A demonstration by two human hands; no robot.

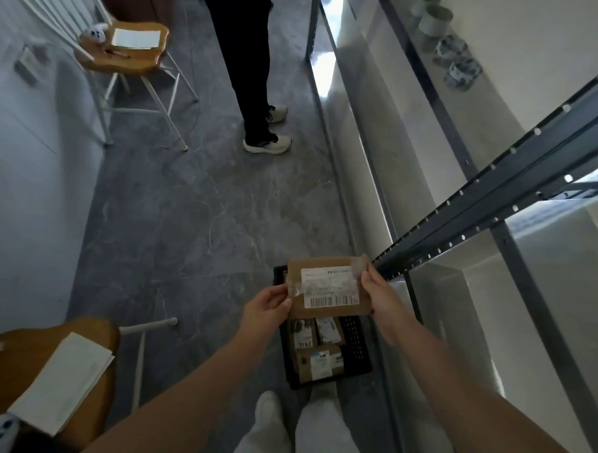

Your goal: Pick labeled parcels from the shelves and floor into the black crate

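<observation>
I hold a flat brown cardboard parcel [327,286] with a white barcode label face up, above the black crate [355,340] on the floor. My left hand [268,304] pinches its left edge. My right hand [375,289] grips its right edge. Inside the crate lie several smaller labeled brown parcels [317,355], partly hidden under the held one.
A dark metal shelf rack [495,200] runs along the right, with mugs and tins [454,55] on a far shelf. Another person's legs [253,74] stand ahead on the grey floor. Wooden chairs with papers stand at far left [129,48] and near left [53,367].
</observation>
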